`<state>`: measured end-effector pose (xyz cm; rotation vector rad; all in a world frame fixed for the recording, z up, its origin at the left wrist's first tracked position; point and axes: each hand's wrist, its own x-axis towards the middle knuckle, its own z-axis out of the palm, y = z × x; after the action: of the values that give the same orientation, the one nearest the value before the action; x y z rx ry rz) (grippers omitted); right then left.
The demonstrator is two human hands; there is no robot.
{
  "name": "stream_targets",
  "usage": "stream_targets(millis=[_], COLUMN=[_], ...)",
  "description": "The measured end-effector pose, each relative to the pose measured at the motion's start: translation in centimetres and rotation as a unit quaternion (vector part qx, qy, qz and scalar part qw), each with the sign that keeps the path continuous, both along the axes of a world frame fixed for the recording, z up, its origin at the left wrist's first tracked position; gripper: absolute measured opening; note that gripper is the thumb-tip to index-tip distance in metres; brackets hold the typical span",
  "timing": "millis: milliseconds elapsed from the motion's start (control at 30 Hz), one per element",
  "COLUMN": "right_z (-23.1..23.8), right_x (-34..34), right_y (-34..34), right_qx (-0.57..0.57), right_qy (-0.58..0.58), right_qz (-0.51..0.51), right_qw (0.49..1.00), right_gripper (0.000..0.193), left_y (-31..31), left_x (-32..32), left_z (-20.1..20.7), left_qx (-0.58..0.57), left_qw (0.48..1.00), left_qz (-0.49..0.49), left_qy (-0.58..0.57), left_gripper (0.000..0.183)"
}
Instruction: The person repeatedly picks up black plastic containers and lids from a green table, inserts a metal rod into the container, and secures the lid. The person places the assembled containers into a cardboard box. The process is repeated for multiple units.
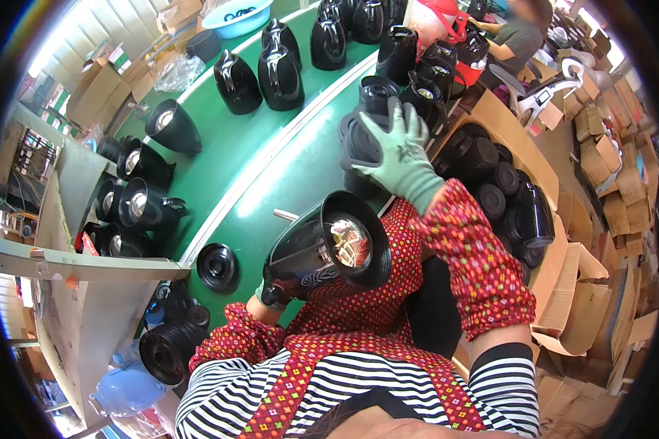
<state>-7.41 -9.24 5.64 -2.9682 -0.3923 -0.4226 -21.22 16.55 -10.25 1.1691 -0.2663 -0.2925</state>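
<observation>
right hand [406,154] spreads fingers wide on black lids [358,139] near a filled carton [527,150]. a tilted jug [300,252] mostly hides the left hand [261,295]; i cannot tell its grip.

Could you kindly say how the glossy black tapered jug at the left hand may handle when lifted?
The glossy black tapered jug may feel slippery, given its smooth sheen. Its mirror-like lining looks glassy, so could be fragile if knocked. Being round-sided, it might roll if laid down.

- Pale green on my right glove [405,152]!
- And the jug [294,252] is black, its liner [350,244] silvery!
- My apron [344,322] and sleeves [479,256]: red, flecked yellow, green, white!
- Black-and-white stripes on my shirt [392,374]!
- Bright green tabletop [300,164], light-blue basin [238,26]!
</observation>
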Motion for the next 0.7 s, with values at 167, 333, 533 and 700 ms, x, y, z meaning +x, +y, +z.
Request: stream_targets(millis=[167,333,533,700], right_z=[0.2,-1.7,0.8,2.5], right_x=[2.7,2.4,-7.6,-16.8], right_y=[0.5,-1.1,-4.1,-4.7], right_qx=[-0.028,0.062,0.344,0.360], right_qy=[0.132,0.009,-0.011,0.033], right_qz=[-0.041,-0.011,0.204,0.184], right_qw=[0.990,0.998,0.917,0.914], right_gripper=[0.094,0.089,0.088,0.093], left_y=[-0.2,0.5,-0.9,-3.3], left_x=[-0.2,-1.0,-1.0,-0.5], left_z=[0.8,1.3,1.3,0.3], left_qx=[0.006,0.012,0.016,0.012], left_qw=[1.000,1.000,0.999,0.995], left_qz=[-0.010,-0.011,-0.045,-0.095], left_qy=[0.000,-0.001,-0.007,-0.017], left_gripper=[0.094,0.092,0.090,0.088])
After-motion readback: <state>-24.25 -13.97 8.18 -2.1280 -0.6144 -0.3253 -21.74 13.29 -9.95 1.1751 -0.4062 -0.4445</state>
